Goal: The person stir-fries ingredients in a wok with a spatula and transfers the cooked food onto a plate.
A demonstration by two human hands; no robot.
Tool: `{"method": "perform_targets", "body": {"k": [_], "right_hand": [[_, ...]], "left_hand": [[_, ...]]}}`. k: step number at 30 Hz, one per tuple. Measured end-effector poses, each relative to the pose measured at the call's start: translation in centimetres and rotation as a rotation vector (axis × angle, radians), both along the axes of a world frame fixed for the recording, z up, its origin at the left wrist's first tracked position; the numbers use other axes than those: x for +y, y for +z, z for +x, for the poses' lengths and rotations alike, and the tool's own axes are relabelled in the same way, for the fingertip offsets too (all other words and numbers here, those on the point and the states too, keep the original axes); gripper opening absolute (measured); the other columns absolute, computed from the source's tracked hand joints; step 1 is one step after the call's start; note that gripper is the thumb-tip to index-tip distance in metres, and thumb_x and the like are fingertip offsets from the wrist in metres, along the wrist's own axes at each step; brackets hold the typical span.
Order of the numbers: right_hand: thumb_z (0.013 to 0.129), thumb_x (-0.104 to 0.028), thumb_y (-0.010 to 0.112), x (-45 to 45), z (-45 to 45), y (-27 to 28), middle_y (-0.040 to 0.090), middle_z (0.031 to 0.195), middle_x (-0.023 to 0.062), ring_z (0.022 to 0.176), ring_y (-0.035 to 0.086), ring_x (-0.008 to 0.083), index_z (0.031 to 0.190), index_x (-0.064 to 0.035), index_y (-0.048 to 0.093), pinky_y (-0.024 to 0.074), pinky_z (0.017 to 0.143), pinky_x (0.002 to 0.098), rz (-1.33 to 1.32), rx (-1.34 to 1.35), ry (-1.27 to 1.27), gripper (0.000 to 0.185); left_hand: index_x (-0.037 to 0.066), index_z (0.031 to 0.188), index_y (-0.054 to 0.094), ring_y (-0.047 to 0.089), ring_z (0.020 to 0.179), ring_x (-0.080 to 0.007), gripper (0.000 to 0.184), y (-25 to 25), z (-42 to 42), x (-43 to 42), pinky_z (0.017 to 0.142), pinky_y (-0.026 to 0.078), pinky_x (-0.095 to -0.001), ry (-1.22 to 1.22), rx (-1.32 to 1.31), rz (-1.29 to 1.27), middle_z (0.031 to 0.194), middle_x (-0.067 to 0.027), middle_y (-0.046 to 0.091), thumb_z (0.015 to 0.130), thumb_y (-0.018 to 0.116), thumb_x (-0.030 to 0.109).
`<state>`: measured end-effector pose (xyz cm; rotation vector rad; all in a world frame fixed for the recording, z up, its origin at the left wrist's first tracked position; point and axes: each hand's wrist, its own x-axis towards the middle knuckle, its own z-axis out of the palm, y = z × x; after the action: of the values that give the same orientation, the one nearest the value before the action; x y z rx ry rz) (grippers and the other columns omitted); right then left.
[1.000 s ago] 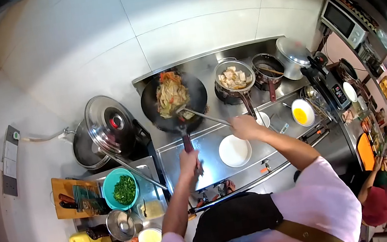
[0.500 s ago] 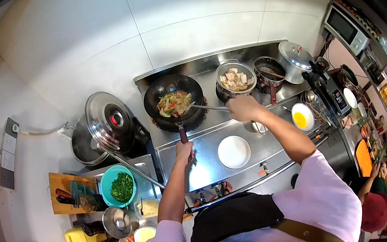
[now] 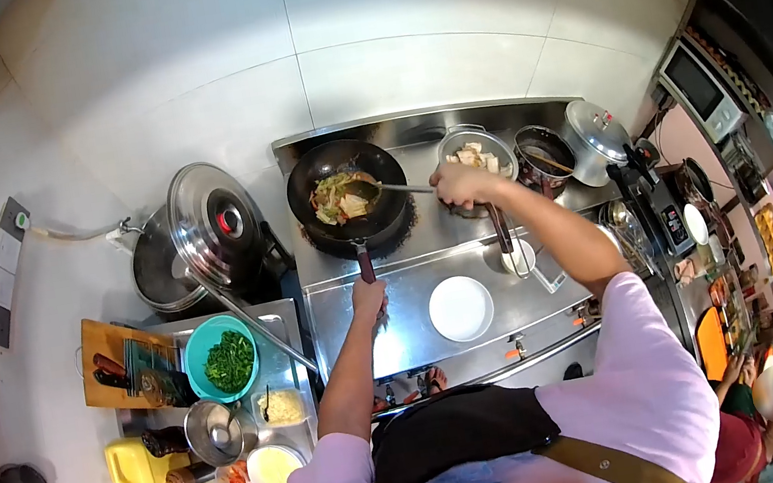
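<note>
My left hand (image 3: 370, 298) is closed round the handle (image 3: 366, 263) of a black wok (image 3: 324, 162) on the left burner. Cooked vegetables (image 3: 341, 200), green, yellow and red, lie in the wok. My right hand (image 3: 462, 185) grips the long handle of a metal ladle (image 3: 406, 188), whose head rests among the vegetables at the wok's right side. Just behind and beneath the right hand stands a pot (image 3: 499, 141) of pale cubed food (image 3: 474, 157), partly hidden by the hand. On the steel counter in front lies a white plate (image 3: 461, 309).
Right of the pot are a dark saucepan (image 3: 543, 144) and a lidded silver pot (image 3: 596, 137). At left stand a big pot (image 3: 163, 267) with its lid (image 3: 200, 210) tilted up, a teal bowl (image 3: 195, 358) of greens and a yellow jug (image 3: 134, 464). Another person (image 3: 741, 438) is at lower right.
My right hand has moved slightly left and up, and the ladle head has shifted left and up in the wok. The left hand keeps its hold. The whole view has shifted a little.
</note>
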<state>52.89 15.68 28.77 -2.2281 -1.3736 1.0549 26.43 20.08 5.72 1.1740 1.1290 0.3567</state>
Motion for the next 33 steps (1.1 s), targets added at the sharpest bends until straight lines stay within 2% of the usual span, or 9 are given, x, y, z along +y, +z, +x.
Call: {"method": "perform_targets", "body": {"k": [9,12,14,16,18,21,25,28,33], "right_hand": [[0.091,-0.007,0.049,6.2,4.6,4.8,0.052,0.060,0.0103,0.041,0.037,0.0099,0.072,0.0004,0.050,0.0258,0.033,0.0264,-0.283,0.139,-0.201,0.020],[0.093,-0.009,0.049,7.5,7.6,-0.9,0.050,0.058,0.0090,0.040,0.034,0.0089,0.072,0.0000,0.050,0.0257,0.032,0.0257,-0.294,0.346,-0.101,0.023],[0.091,-0.012,0.054,7.6,5.6,-5.2,0.049,0.057,0.0064,0.037,0.031,0.0088,0.072,-0.0012,0.052,0.0250,0.031,0.0273,-0.197,0.545,-0.384,0.022],[0.086,-0.013,0.061,6.4,3.1,-7.2,0.064,0.069,0.0136,0.045,0.055,0.0211,0.085,0.0006,0.065,0.0417,0.037,0.0387,0.023,0.183,-0.135,0.014],[0.084,-0.015,0.062,4.2,-1.2,-6.1,0.069,0.083,0.0229,0.074,0.069,0.0358,0.092,0.0038,0.069,0.0546,0.062,0.0487,0.267,-0.622,0.263,0.022],[0.083,-0.017,0.061,1.9,-4.5,-1.4,0.068,0.093,0.0276,0.097,0.066,0.0428,0.094,0.0042,0.070,0.0527,0.084,0.0503,0.137,-0.671,0.294,0.026],[0.083,-0.014,0.058,2.8,-2.2,1.6,0.070,0.095,0.0270,0.091,0.067,0.0442,0.095,0.0036,0.070,0.0543,0.083,0.0485,0.075,-0.675,0.263,0.025],[0.081,-0.021,0.066,5.7,1.5,2.7,0.068,0.075,0.0254,0.069,0.067,0.0402,0.082,0.0058,0.068,0.0537,0.063,0.0457,-0.010,-0.498,0.075,0.027],[0.081,-0.010,0.062,11.3,5.7,-0.4,0.053,0.054,0.0088,0.040,0.045,0.0182,0.064,-0.0006,0.059,0.0331,0.035,0.0346,-0.147,0.017,-0.131,0.020]], "left_hand": [[0.004,0.093,0.050,0.054,0.046,-0.0156,0.020,-0.4,0.8,-0.4,0.038,0.043,-0.0321,0.036,0.056,0.016,0.064,-0.0049,0.053,0.086,0.066,0.012],[0.004,0.092,0.050,0.054,0.045,-0.0160,0.019,0.1,0.8,-0.1,0.038,0.043,-0.0325,0.029,0.044,0.004,0.063,-0.0051,0.053,0.086,0.066,0.011],[0.003,0.091,0.051,0.054,0.045,-0.0162,0.019,-0.5,0.7,0.2,0.038,0.044,-0.0330,0.020,0.028,-0.016,0.063,-0.0054,0.054,0.085,0.067,0.011],[0.003,0.087,0.053,0.055,0.046,-0.0171,0.018,-0.8,0.2,0.8,0.039,0.044,-0.0337,-0.003,0.016,-0.003,0.063,-0.0067,0.056,0.085,0.068,0.010],[0.002,0.085,0.053,0.056,0.046,-0.0177,0.018,-0.8,-0.1,0.9,0.039,0.044,-0.0339,0.002,0.038,-0.036,0.062,-0.0073,0.057,0.084,0.069,0.011],[0.002,0.085,0.053,0.056,0.046,-0.0181,0.019,-0.8,-0.5,1.2,0.040,0.044,-0.0339,-0.018,-0.004,-0.045,0.062,-0.0073,0.057,0.084,0.070,0.010],[0.002,0.085,0.053,0.055,0.046,-0.0182,0.018,-0.2,-0.6,1.2,0.040,0.044,-0.0344,-0.002,0.009,-0.038,0.062,-0.0068,0.056,0.083,0.069,0.010],[0.002,0.085,0.053,0.055,0.046,-0.0179,0.017,-0.9,-0.7,1.2,0.040,0.043,-0.0347,-0.001,-0.022,-0.073,0.061,-0.0067,0.056,0.083,0.068,0.009],[0.003,0.084,0.052,0.054,0.046,-0.0173,0.017,-0.4,-0.9,1.4,0.039,0.043,-0.0346,-0.020,-0.024,-0.090,0.062,-0.0065,0.056,0.083,0.068,0.009]]}}
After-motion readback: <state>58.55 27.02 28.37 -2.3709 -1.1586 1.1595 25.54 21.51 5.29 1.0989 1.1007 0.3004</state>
